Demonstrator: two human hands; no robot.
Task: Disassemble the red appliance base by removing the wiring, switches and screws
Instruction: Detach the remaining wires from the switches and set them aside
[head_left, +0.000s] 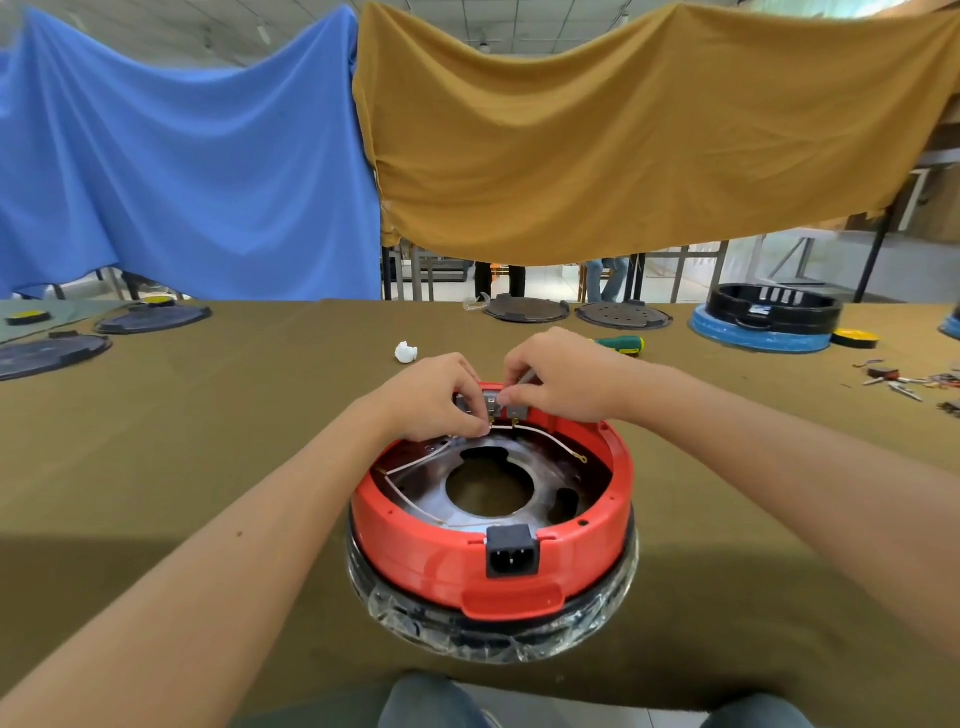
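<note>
The red appliance base (415, 540) stands upside down on the table in front of me, on a black ring wrapped in clear plastic. A black power socket (510, 552) faces me on its near wall. White wires (415, 462) run across the metal plate inside; one ends loose in a ring terminal (583, 459). At the far rim sits a grey switch block (514, 412). My left hand (436, 397) pinches a wire end at the switch terminals. My right hand (558, 376) grips a thin grey tool over the same block; its tip is hidden.
A green-handled screwdriver (621, 344) and a white plastic piece (406, 352) lie beyond the base. Dark round covers (524, 310) sit at the far edge and at the left (49, 353). A black and blue base (769, 319) stands far right, near small loose parts (904, 382).
</note>
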